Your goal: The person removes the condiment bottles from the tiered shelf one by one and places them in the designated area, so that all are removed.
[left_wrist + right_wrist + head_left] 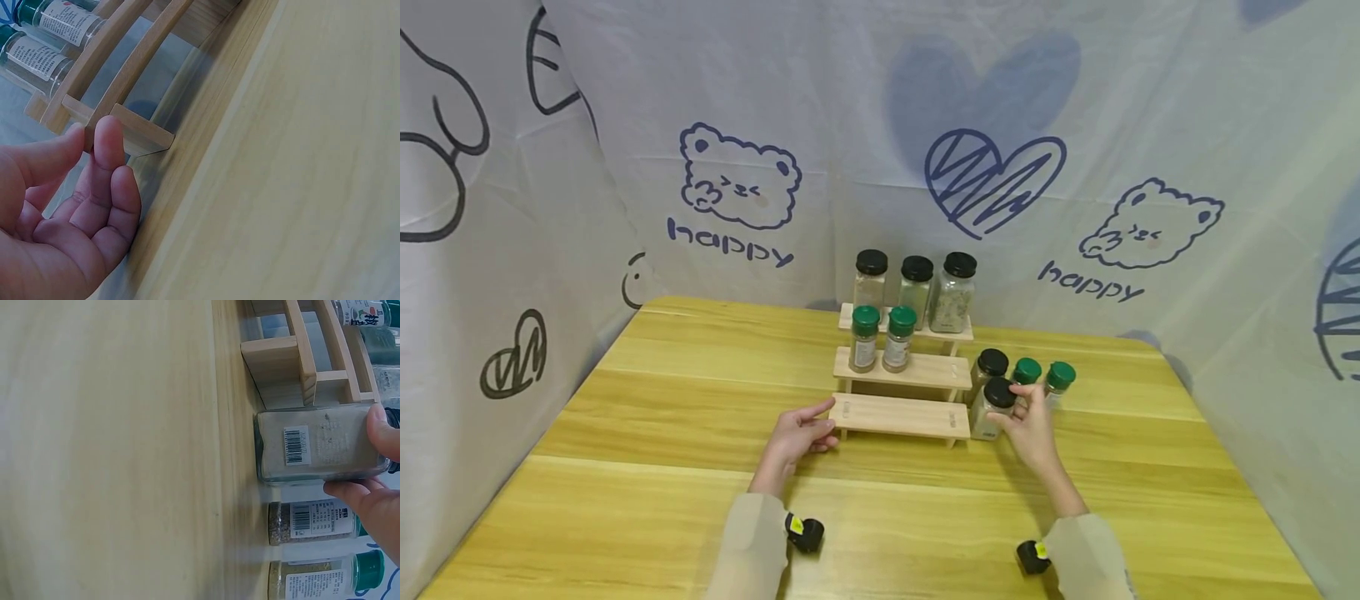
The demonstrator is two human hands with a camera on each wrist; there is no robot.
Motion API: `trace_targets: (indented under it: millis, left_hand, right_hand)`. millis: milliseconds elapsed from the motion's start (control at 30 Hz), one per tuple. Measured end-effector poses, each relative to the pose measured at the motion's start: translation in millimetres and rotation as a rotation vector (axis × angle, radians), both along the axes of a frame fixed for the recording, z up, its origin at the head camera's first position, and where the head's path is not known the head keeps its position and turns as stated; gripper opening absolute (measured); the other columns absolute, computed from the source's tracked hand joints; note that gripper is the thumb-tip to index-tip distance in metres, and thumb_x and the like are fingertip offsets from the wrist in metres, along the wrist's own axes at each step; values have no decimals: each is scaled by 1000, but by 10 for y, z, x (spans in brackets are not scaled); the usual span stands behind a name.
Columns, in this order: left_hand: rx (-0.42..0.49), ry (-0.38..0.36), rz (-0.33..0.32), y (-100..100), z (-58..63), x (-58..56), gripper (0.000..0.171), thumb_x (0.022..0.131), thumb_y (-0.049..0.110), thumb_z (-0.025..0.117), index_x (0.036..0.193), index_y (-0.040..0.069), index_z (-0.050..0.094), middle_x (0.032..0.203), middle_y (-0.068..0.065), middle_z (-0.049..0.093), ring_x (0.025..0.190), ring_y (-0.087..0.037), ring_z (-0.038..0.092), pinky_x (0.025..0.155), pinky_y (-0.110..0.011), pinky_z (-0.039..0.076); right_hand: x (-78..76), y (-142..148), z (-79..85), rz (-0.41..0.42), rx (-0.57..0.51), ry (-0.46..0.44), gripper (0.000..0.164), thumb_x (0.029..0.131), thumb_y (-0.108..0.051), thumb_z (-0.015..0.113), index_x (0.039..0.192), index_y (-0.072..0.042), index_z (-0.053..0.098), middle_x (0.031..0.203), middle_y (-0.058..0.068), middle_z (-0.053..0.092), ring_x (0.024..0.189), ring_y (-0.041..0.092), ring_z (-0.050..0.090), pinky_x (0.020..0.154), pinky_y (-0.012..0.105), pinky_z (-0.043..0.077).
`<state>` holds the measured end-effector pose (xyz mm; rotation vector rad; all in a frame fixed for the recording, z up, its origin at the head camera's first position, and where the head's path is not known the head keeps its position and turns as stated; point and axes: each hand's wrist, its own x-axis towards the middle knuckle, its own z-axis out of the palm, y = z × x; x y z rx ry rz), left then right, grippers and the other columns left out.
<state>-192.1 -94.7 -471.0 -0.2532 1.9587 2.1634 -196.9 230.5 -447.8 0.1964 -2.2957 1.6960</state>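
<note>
My left hand [797, 437] pinches the left end of the lowest step of a three-tier wooden spice rack [898, 415]. In the left wrist view, thumb and fingertip meet at the corner of that step. At the rack's right side, my right hand [1033, 429] grips a square glass spice jar [319, 445] near its black lid [999, 392]. The jar stands upright and holds a pale powder; its barcode label shows in the right wrist view. Behind it is another black-lidded jar [992, 363], partly hidden.
Two green-lidded bottles [1027, 370] stand beyond my right hand. Several black-lidded jars [953, 302] occupy the top tier, and two green-lidded bottles [865, 346] are on the middle tier. A printed cloth [865, 125] hangs behind the wooden table [655, 467].
</note>
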Motion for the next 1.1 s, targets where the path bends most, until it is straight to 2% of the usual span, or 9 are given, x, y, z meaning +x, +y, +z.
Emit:
trace_targets:
  millis: [167, 333, 433, 567, 733, 800, 900, 967, 1100]
  left_hand:
    - [-2, 0, 1, -2, 1, 5, 40, 85, -3, 56, 123, 3, 52, 80, -17, 65, 56, -13, 60, 56, -23, 49]
    - [0, 3, 1, 0, 13, 6, 39, 85, -3, 56, 123, 2, 52, 77, -18, 64, 56, -14, 61, 55, -23, 49]
    - [5, 4, -4, 1, 18, 5, 39, 85, -3, 56, 123, 2, 52, 76, -18, 64, 56, -14, 60, 55, -23, 49]
    - [10, 9, -13, -1, 23, 13, 39, 85, -3, 56, 123, 1, 51, 75, -17, 64, 55, -13, 60, 54, -22, 48]
    - [12, 15, -17, -1, 31, 18, 39, 85, -2, 57, 124, 0, 51, 75, -17, 64, 55, -13, 60, 54, -22, 48]
    - [13, 17, -16, -1, 32, 18, 39, 85, -2, 57, 124, 0, 51, 75, -17, 64, 55, -13, 60, 55, -22, 48]
    - [12, 16, -15, 1, 32, 14, 39, 85, -1, 57, 124, 0, 51, 75, -17, 64, 55, -13, 60, 55, -22, 48]
    - [11, 14, -14, 2, 32, 13, 39, 85, -2, 57, 124, 1, 51, 75, -17, 64, 55, -13, 60, 55, -23, 48]
    - [12, 11, -14, 3, 26, 11, 40, 85, -2, 57, 124, 1, 51, 76, -17, 64, 56, -13, 61, 55, -23, 49]
  right_hand:
    - [-4, 2, 11, 0, 6, -31, 52, 72, 20, 61, 112, 16, 27, 120, 33, 37, 88, 24, 57, 64, 12, 46]
    - [0, 29, 2, 19, -12, 0, 49, 71, 20, 62, 109, 16, 31, 121, 33, 37, 80, 6, 53, 64, 12, 45]
    - [15, 45, 12, 24, -21, 43, 48, 70, 19, 63, 109, 15, 35, 119, 30, 39, 80, 2, 51, 67, 12, 45]
    - [26, 67, 49, 23, 0, 76, 49, 71, 14, 66, 113, 13, 39, 117, 27, 43, 94, 7, 50, 76, 11, 42]
    - [40, 70, 136, 23, 36, 86, 49, 74, 9, 67, 115, 14, 41, 116, 28, 47, 100, 25, 50, 80, 13, 42]
    - [59, 59, 186, 16, 42, 94, 48, 74, 7, 67, 115, 13, 43, 115, 27, 48, 101, 31, 50, 82, 17, 43]
    - [115, 20, 299, 3, 50, 102, 45, 75, 8, 66, 114, 14, 43, 113, 24, 49, 104, 34, 48, 88, 30, 43]
    - [164, -15, 387, -11, 62, 95, 44, 76, 7, 65, 114, 13, 44, 111, 18, 50, 104, 27, 49, 90, 35, 41]
    - [249, -80, 536, -38, 71, 79, 40, 78, 7, 64, 112, 14, 45, 106, 5, 51, 98, 6, 50, 92, 41, 38]
